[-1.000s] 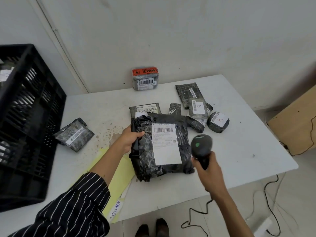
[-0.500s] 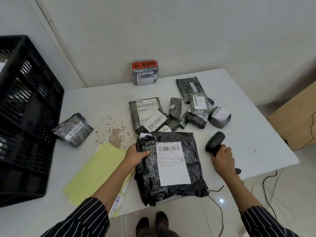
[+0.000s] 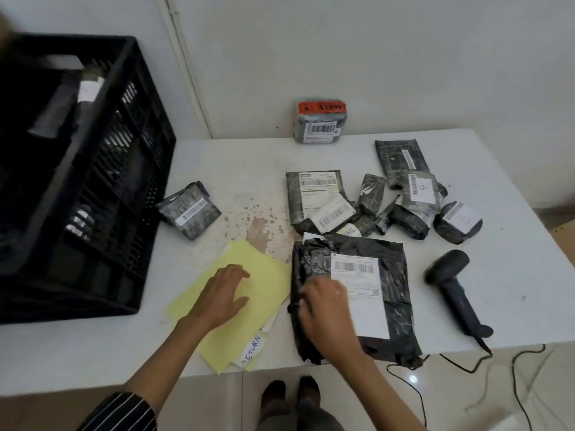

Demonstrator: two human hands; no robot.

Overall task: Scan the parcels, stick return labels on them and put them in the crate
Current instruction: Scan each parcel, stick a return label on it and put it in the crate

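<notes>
— Starting left?
— Black crate [image 3: 77,181] at the left end of the table [image 3: 513,250], a small parcel [image 3: 189,209] just beside it.
— Then the hands?
— Left hand [image 3: 222,293], off the large parcel [image 3: 395,293] now, lying flat with straight fingers on the yellow sheets [image 3: 264,275] by the front edge; a return label [image 3: 253,349] peeking out beneath.
— And the right?
— Right hand [image 3: 323,309], rid of the scanner [image 3: 451,284], down on that parcel's left edge, mid front edge. Blurred; cannot tell whether gripping or only pressing.
— Scanner?
— Laid down towards the front right corner, untouched. Scan apparently done; labelling likely next, crate after.
</notes>
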